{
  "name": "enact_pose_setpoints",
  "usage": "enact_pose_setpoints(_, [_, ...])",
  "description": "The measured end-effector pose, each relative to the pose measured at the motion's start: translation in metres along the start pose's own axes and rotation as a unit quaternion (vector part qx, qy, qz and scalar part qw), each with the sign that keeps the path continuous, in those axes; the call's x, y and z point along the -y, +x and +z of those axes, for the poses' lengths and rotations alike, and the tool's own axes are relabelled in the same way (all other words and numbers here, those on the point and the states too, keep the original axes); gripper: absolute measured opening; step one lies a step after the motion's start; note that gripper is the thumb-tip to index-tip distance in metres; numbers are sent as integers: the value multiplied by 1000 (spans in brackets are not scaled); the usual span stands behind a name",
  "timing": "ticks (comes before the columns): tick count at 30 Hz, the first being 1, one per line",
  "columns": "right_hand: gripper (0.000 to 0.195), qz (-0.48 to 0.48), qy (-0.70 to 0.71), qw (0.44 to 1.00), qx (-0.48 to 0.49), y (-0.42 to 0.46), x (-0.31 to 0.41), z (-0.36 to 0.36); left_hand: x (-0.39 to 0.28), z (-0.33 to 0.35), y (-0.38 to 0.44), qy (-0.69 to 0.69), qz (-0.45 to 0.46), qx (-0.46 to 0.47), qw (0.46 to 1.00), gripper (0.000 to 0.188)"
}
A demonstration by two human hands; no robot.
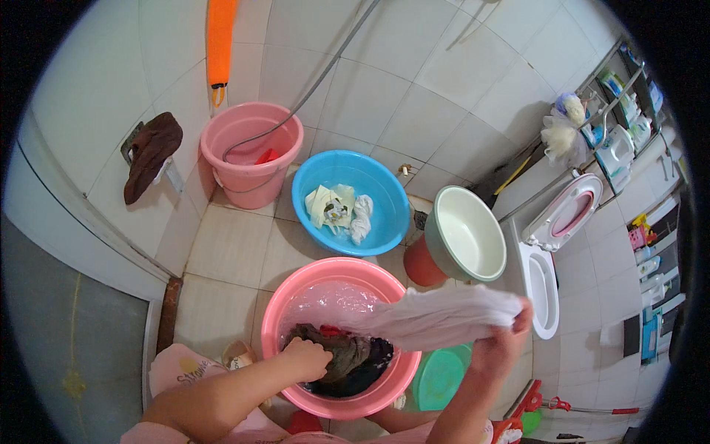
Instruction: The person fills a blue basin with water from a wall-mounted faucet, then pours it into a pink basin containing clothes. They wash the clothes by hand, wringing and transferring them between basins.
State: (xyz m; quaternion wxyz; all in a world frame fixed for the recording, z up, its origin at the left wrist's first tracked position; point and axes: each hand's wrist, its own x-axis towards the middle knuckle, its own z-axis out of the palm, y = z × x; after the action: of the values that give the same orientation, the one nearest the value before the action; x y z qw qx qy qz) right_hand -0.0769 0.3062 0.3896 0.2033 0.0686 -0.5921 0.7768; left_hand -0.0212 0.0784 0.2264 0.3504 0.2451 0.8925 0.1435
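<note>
A pink basin [273,363] of sudsy water stands in front of me with dark wet clothing [355,363] in it, and a bit of red fabric [331,331] shows among the dark cloth. My left hand [308,359] rests on this clothing with its fingers curled; the fingertips are partly hidden, so its grip is unclear. My right hand [509,338] is raised beyond the right rim, shut on one end of a white cloth [449,316]. The cloth stretches across the rim, and its other end trails down into the suds.
A blue basin [388,211] holding light cloths [333,205], a pink bucket [247,180] with a grey hose [327,72], and a pale green-white basin [466,233] on a red bucket [421,263] stand beyond. A green basin [442,377] and squat toilet [541,288] lie right.
</note>
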Motion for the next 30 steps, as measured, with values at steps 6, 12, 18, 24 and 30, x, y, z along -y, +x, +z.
enact_pose_setpoints(6, [31, 43, -102, 992, 56, 29, -17, 5, -3, -8, 2, 6, 17, -11, 1000, 29])
enact_pose_setpoints(12, [28, 121, -370, 915, 103, 8, -169, -55, -5, -6, 2, 28, 43, 1, 999, 33])
enact_pose_setpoints(18, [56, 181, -596, 743, 245, -54, -296, -127, 3, 9, -7, 19, 48, -26, 998, 29])
enact_pose_setpoints(24, [73, 104, -712, 576, 388, -73, -338, -119, 3, 9, -8, 8, 69, 16, 997, 35])
enact_pose_setpoints(30, [63, 204, -645, 647, 353, -71, -394, -98, 4, 15, -7, 8, 67, 3, 998, 31])
